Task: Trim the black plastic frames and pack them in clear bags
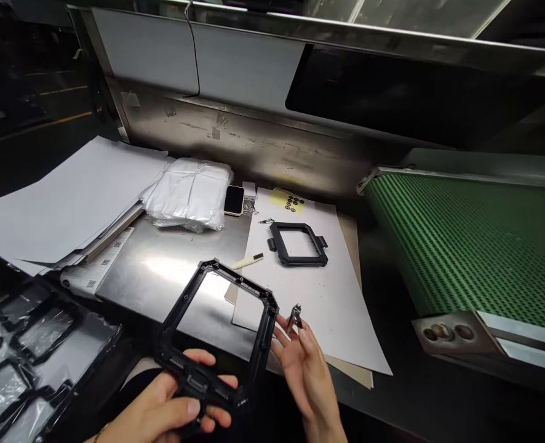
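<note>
My left hand (pixel 175 400) grips a black plastic frame (pixel 242 281) by its lower edge, thumb on top and fingers through and beneath it. The frame is tilted up toward me, with its ribbed side and small holes showing. My right hand (pixel 307 369) is beside the frame's right side and holds a small metal nail clipper (pixel 294 317) between thumb and fingers, jaws upward. Whether the right fingertips touch the frame is hard to tell. A second black frame (pixel 300 263) with side tabs lies flat on the white sheet (pixel 323 314) beyond my hands.
A pen (pixel 248 261), a phone (pixel 234 200), another small metal tool (pixel 266 221) and yellow paper with black stickers (pixel 286 200) lie ahead. Clear plastic bags (pixel 189 194) and white sheets (pixel 83 197) are stacked left. Bagged frames (pixel 37 357) sit lower left; a green conveyor (pixel 475 240) runs right.
</note>
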A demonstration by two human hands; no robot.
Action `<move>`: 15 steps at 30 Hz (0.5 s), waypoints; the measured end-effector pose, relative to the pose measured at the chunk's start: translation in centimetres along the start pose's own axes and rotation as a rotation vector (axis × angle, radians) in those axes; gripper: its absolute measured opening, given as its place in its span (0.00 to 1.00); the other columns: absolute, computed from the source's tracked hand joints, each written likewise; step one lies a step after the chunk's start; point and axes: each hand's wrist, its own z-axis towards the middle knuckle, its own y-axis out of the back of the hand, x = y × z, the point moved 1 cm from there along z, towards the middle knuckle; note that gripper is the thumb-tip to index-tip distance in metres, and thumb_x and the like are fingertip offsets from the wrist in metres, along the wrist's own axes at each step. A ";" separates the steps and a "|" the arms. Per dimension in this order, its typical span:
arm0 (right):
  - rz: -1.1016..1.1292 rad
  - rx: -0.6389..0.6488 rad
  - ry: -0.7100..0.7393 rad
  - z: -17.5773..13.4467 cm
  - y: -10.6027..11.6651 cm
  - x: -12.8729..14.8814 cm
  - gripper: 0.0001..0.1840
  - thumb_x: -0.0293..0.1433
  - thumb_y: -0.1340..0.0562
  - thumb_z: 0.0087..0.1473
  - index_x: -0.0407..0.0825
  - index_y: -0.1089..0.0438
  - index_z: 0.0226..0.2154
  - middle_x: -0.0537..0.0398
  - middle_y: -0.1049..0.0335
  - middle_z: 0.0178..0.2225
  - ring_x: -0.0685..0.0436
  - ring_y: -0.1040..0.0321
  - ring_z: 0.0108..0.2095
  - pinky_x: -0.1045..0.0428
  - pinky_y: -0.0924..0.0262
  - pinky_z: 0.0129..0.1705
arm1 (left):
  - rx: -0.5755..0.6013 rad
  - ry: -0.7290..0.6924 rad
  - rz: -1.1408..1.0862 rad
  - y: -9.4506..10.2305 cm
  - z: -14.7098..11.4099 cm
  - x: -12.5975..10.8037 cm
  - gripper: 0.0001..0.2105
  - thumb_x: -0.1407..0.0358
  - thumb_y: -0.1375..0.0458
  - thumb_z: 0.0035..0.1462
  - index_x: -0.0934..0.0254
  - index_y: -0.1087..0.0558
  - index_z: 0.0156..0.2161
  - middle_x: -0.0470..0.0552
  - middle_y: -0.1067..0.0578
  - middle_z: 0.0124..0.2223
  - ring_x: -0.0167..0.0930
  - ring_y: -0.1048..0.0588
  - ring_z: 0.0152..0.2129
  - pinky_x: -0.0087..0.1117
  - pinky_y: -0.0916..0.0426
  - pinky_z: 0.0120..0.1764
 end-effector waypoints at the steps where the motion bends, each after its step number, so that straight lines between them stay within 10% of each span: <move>1: 0.110 0.056 -0.022 -0.6 -0.3 1.0 0.16 0.44 0.54 0.53 0.53 0.41 0.39 0.48 0.34 0.43 0.42 0.33 0.37 0.44 0.38 0.35 | 0.031 -0.010 0.017 0.0 0.3 0.1 0.19 0.67 0.40 0.46 0.63 0.39 0.44 0.56 0.27 0.45 0.33 0.27 0.36 0.34 0.43 0.42; 8: 0.385 0.172 -0.079 -2.7 -1.7 4.7 0.09 0.36 0.43 0.49 0.52 0.34 0.35 0.49 0.34 0.44 0.45 0.32 0.36 0.50 0.37 0.33 | 0.397 0.102 0.189 1.3 0.6 0.4 0.23 0.67 0.42 0.47 0.62 0.38 0.51 0.56 0.27 0.45 0.35 0.28 0.39 0.39 0.42 0.44; 12: 0.247 -0.004 -0.009 -2.3 -0.2 4.5 0.10 0.38 0.41 0.48 0.53 0.33 0.34 0.52 0.32 0.41 0.45 0.34 0.40 0.52 0.39 0.37 | 0.369 0.123 0.400 2.0 0.3 0.1 0.26 0.63 0.41 0.47 0.61 0.39 0.52 0.53 0.23 0.38 0.34 0.26 0.36 0.36 0.37 0.41; 15: 0.052 -0.100 0.125 -2.8 1.1 5.6 0.08 0.38 0.43 0.50 0.55 0.33 0.34 0.57 0.31 0.26 0.51 0.35 0.25 0.57 0.39 0.26 | 0.341 0.135 0.429 2.2 0.0 -0.1 0.27 0.60 0.41 0.47 0.61 0.40 0.53 0.53 0.23 0.38 0.33 0.26 0.36 0.34 0.35 0.40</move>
